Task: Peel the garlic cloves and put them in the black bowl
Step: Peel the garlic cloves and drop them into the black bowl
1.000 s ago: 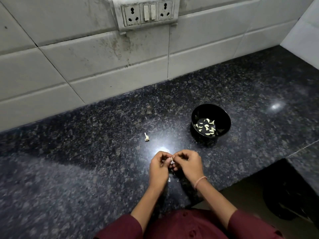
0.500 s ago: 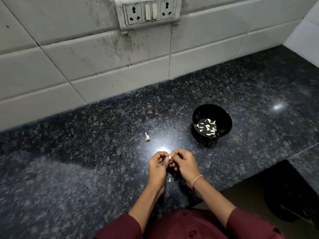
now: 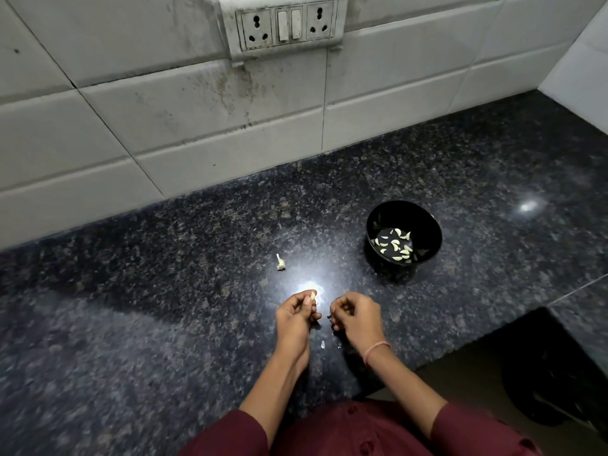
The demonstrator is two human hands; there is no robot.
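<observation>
Now only left hand point(image 3: 296, 319) on garlic clove point(image 3: 312, 295); right hand point(image 3: 358, 317) apart, perhaps empty.

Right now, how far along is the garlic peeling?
Done: several peeled cloves lie in the black bowl. In hand: the left hand pinches one clove; the right hand is curled beside it, apart. Left: that clove into the bowl, and perhaps the small garlic piece on the counter.

Speckled black granite countertop point(image 3: 138, 330): running from wall to front edge, catching two bright glints of light. White tiled wall point(image 3: 158, 126): rising behind it, showing grime streaks. Socket-and-switch panel point(image 3: 285, 25): sitting high on the tiles.
</observation>
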